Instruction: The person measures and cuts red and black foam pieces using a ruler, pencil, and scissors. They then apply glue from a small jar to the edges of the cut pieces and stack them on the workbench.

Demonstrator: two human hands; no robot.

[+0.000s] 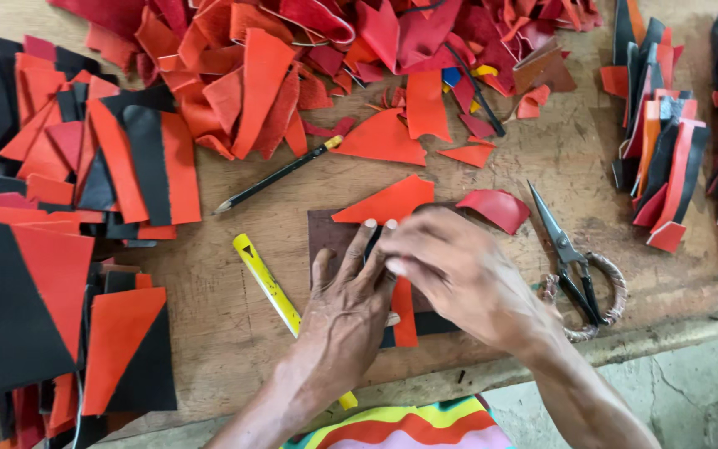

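Yellow cutter [268, 287] at nine o'clock. Left hand [344, 308], fingers flat, pressing the red-and-black piece [405, 320] on the brown board [326, 233] at centre. Right hand [459, 270] curled, pinching its top. Scissors [571, 266] at three o'clock.

A small leather-craft workshop: a worn, scratched wooden workbench [234, 333] carries a heap of red offcuts [317, 50], stacks of cut red-and-black panels [658, 141], scissors [571, 266] with wrapped handles, a pencil [280, 175] and a yellow utility knife [272, 291]; bare concrete floor [691, 399] lies below the bench edge.
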